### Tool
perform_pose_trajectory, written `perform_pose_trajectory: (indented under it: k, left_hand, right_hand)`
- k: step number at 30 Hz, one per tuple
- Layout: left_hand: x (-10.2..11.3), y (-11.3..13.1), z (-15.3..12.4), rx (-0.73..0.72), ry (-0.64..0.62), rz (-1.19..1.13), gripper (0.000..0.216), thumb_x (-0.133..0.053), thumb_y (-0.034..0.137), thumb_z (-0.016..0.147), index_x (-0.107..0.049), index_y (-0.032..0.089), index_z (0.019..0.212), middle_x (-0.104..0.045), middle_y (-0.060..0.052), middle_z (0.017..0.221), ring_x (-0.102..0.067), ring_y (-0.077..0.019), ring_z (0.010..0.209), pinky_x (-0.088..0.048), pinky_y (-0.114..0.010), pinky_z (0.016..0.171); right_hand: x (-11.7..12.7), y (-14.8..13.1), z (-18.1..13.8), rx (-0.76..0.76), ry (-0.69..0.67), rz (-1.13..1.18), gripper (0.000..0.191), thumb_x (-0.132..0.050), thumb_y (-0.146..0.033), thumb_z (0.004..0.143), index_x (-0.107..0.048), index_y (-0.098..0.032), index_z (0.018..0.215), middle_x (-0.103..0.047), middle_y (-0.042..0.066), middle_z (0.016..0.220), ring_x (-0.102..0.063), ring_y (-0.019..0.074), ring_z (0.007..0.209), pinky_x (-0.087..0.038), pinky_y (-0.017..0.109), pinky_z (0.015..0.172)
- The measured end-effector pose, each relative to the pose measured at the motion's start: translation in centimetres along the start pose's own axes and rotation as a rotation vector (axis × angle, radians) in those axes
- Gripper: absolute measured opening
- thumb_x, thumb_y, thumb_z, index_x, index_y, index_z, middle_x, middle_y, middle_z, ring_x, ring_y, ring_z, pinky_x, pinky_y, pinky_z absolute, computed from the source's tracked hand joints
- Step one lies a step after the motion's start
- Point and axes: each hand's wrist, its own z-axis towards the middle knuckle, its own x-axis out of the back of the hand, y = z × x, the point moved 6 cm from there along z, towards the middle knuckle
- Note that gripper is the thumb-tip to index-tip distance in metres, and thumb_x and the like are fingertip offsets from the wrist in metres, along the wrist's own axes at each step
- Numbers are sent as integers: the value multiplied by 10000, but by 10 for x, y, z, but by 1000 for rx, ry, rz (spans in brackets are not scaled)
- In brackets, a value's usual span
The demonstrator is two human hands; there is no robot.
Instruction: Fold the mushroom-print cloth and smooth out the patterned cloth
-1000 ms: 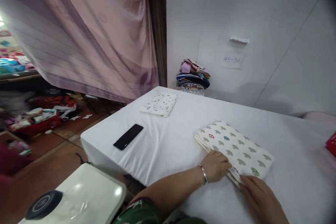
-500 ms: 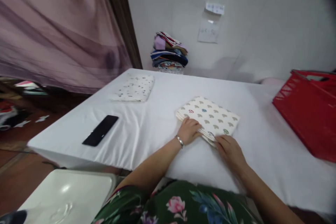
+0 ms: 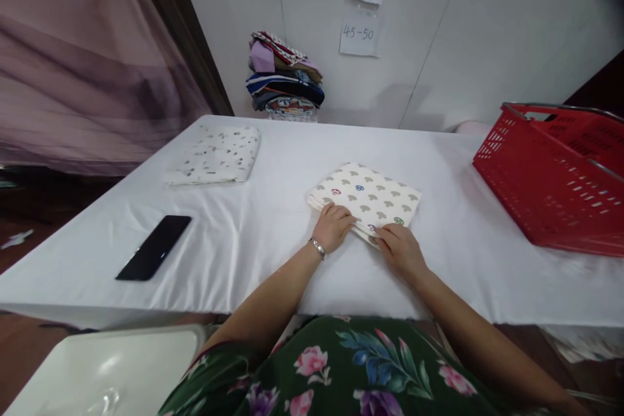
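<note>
The step in hand seems to be tidying the near edge of the folded cream cloth printed with beige mushroom-like shapes and a few coloured motifs [image 3: 368, 195], which lies flat on the white-covered tabletop [image 3: 292, 175], to the left of the red plastic basket with a perforated wall [image 3: 556, 188] and well apart from it. To do this well, the left hand [image 3: 334, 226] would best serve as a light anchor while the right hand [image 3: 401, 248] draws the layers level along that edge; pulling evenly and low, parallel to the surface, should stop the upper layer from sliding askew, and a gentle smoothing stroke afterwards would press out any ridge. The layers show slightly apart along the near side, so lining them up there probably matters most. As for the grip, the right one is narrow, fingertips and thumb closed together on the cloth's near edge, close to the corner toward the person. The left hand's fingers curl over the same edge, farther from the basket than the right hand; its thumb is not clear, so whether it pinches the layers or only presses on them cannot be told. Neither hand touches the basket.
</note>
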Motion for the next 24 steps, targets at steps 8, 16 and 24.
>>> perform_pose_trajectory:
  k: [8, 16, 24]
  left_hand:
    - [6, -2, -2, 14, 14, -16, 230, -488, 187, 810, -590, 223, 1013, -611, -35, 1002, -512, -175, 988, -270, -408, 1006]
    - [11, -12, -1, 45, 54, 23, 322, -454, 93, 762, -579, 214, 1033, -619, -41, 991, -507, -194, 983, -295, -426, 984]
    - [15, -9, 4, 33, 29, 45, 335, -472, 100, 751, -595, 213, 1042, -596, -57, 996, -495, -203, 988, -300, -438, 980]
  right_hand:
    - [-3, 0, 1, -10, -76, 11, 223, -458, -255, 875, -606, -175, 1022, -580, 73, 902, -505, 190, 830, -404, 318, 749]
    - [-5, -8, 17, -45, -118, -37, 259, -474, -256, 859, -578, -172, 1081, -568, 86, 935, -498, 213, 850, -395, 333, 757]
    - [-9, -10, 22, -59, -68, -50, 205, -466, -179, 830, -613, -192, 971, -564, 63, 888, -496, 189, 840, -387, 295, 756]
